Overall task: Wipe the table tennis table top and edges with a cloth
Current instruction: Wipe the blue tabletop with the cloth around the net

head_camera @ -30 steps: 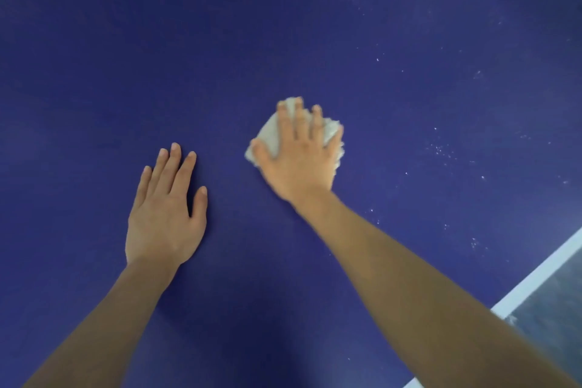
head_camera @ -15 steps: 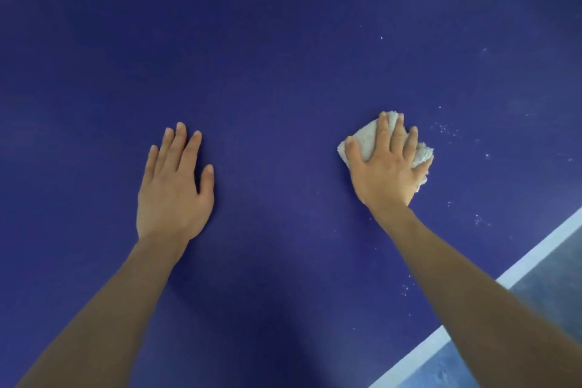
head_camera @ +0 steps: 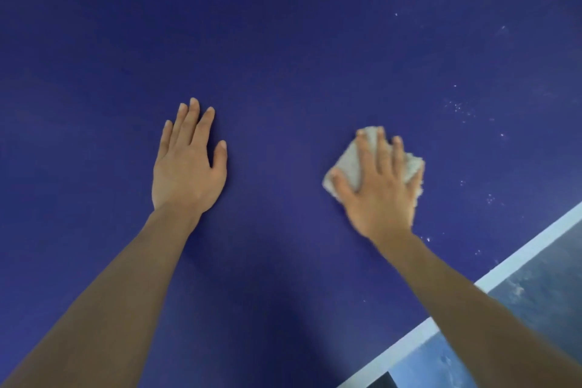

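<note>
Blue table top (head_camera: 283, 41) is bearing both hands: the left hand (head_camera: 187, 167) is lying flat, fingers straight and close together. At its three o'clock, well apart, the right hand (head_camera: 381, 186) is pressing spread, straight fingers onto the white cloth (head_camera: 351, 164), white edge line (head_camera: 519, 258) at five o'clock.

No text, label, brand, number or sign can be read anywhere in the view. The blue table (head_camera: 283, 41) carries only a plain white edge stripe (head_camera: 519, 257) toward 4 o'clock, with no lettering on it.
</note>
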